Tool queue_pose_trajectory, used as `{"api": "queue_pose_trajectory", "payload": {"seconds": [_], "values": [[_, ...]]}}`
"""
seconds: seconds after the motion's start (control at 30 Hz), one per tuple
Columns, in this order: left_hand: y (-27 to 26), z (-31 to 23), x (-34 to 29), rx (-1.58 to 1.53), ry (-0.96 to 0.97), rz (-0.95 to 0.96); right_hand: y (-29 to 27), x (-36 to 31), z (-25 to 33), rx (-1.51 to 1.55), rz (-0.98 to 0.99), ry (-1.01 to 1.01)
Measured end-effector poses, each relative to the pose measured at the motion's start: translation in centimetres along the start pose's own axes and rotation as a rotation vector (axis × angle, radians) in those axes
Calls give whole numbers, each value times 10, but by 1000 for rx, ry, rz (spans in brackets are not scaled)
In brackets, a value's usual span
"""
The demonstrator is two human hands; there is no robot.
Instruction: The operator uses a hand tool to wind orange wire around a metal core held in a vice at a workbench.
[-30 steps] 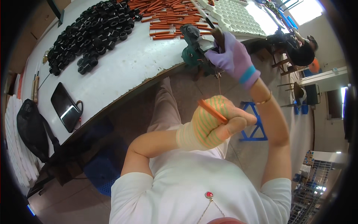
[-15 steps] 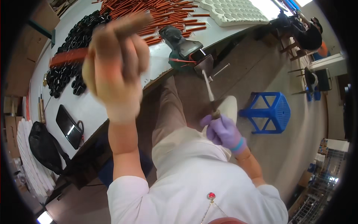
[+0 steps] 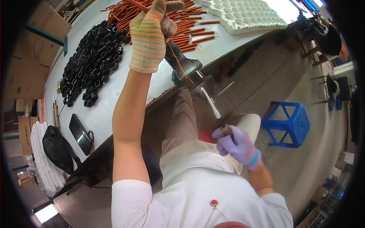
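My left hand [image 3: 152, 34], in a striped knitted glove, is raised over the table with its fingers closed on an orange rod [image 3: 137, 4]. From near that hand a thin orange cord [image 3: 178, 60] runs down to a dark metal bench vise [image 3: 188, 70] at the table's edge. My right hand [image 3: 237, 146], in a purple glove, is closed round the brown handle of a hooked tool [image 3: 213, 108]. The tool's pale curved end points toward the vise, over the floor; whether it touches the vise's plate cannot be told.
Black rings [image 3: 91, 60] lie heaped on the white table [image 3: 131, 91], with orange rods [image 3: 190, 36] piled behind. A pale tray with round hollows [image 3: 247, 17] stands at the far right. A phone [image 3: 80, 133] and black pouch [image 3: 57, 148] are left; a blue stool [image 3: 289, 123] stands right.
My left hand has swung up and to the right with the orange rod. The cord now stretches from near it to the vise. My right hand has drawn slightly down and right with the tool.
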State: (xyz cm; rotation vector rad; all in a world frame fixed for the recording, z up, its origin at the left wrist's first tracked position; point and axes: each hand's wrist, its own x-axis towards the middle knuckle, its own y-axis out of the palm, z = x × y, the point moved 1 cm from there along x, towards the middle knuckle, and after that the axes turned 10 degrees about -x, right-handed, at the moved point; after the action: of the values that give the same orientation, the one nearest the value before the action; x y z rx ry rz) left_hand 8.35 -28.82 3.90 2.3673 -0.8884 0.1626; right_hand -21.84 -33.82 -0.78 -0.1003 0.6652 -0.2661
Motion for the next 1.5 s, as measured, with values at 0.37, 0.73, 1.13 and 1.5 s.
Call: {"api": "queue_pose_trajectory", "payload": {"seconds": [0.37,0.73,1.13,1.5], "values": [[44,-6,-3,124,-178,139,-9,25,-28,-674,-566,-768],[31,-14,-120,1367,613,591,-9,-107,-127,-204,-113,-226],[-32,11,-93,876,623,140,14,6,-28,88,33,-285],[-4,7,-61,377,109,-21,-3,-12,-51,-293,-308,-464]]}}
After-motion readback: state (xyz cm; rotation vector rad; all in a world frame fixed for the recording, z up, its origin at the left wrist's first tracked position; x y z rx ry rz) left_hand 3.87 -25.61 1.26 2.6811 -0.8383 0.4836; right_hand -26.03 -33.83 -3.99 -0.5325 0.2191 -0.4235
